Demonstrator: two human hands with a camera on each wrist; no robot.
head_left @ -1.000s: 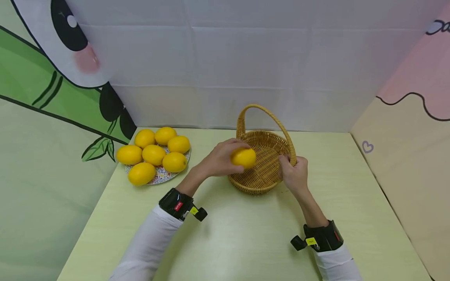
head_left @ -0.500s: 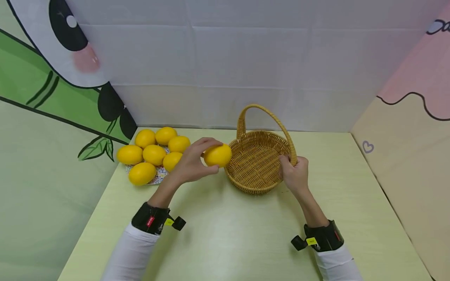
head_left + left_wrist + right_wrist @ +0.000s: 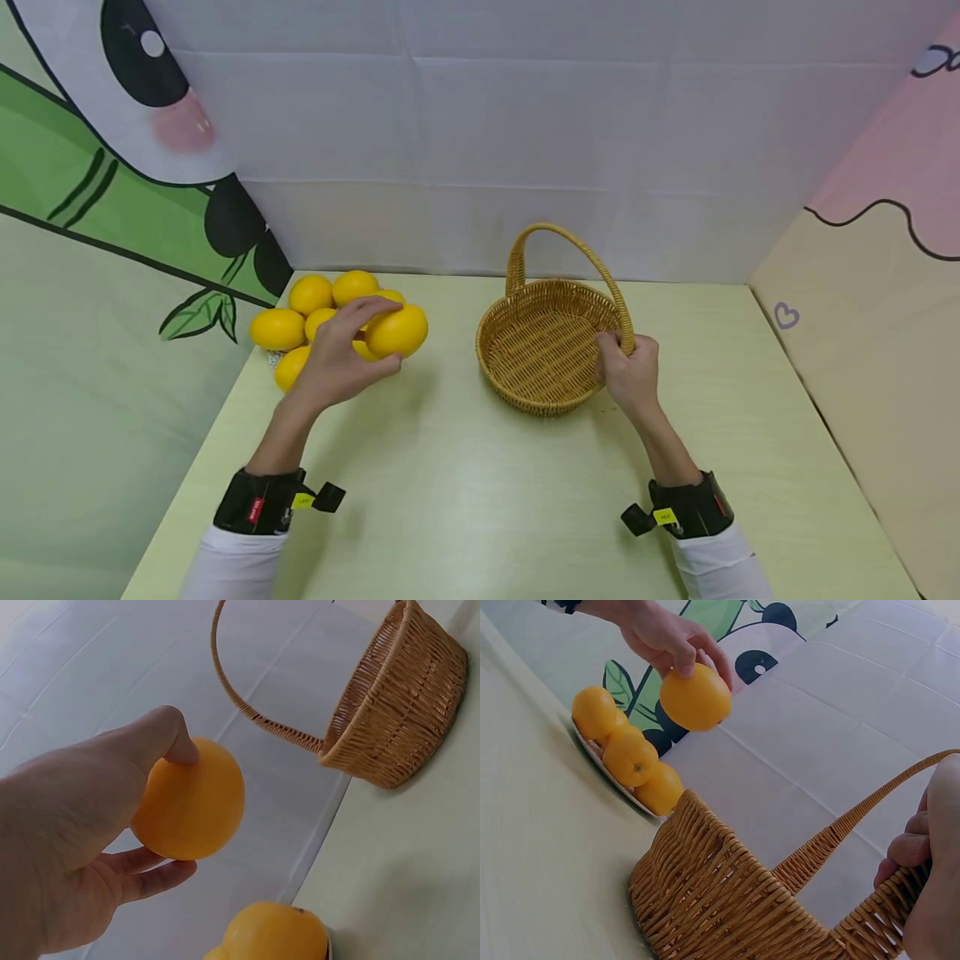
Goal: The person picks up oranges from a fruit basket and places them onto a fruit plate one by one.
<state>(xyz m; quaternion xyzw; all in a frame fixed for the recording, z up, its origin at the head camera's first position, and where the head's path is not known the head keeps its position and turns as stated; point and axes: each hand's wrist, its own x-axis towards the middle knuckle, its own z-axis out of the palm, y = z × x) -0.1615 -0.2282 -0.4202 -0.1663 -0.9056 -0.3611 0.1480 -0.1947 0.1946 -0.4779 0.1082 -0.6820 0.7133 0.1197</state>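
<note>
A yellow lemon (image 3: 397, 331) is pinched between the thumb and fingers of my left hand (image 3: 337, 358), held in the air near the plate's right side. In the left wrist view the held lemon (image 3: 196, 801) hangs above the table. My right hand (image 3: 632, 375) grips the handle of a brown wicker basket (image 3: 517, 358) at its right side, where handle meets rim. The basket stands upright, and its visible inside shows bare weave. Several more lemons (image 3: 276, 330) lie on a patterned plate (image 3: 592, 754) at the left; my left hand partly covers them in the head view.
The pale green table (image 3: 480, 500) reaches back to a white cloth wall (image 3: 480, 150). A printed panel (image 3: 90, 333) stands at the left and a pink and cream one (image 3: 885, 317) at the right. Black camera straps (image 3: 258, 500) circle both wrists.
My left hand has carried the lemon leftward, from over the basket to beside the plate of lemons. My right hand has kept its grip on the basket handle, nearly still.
</note>
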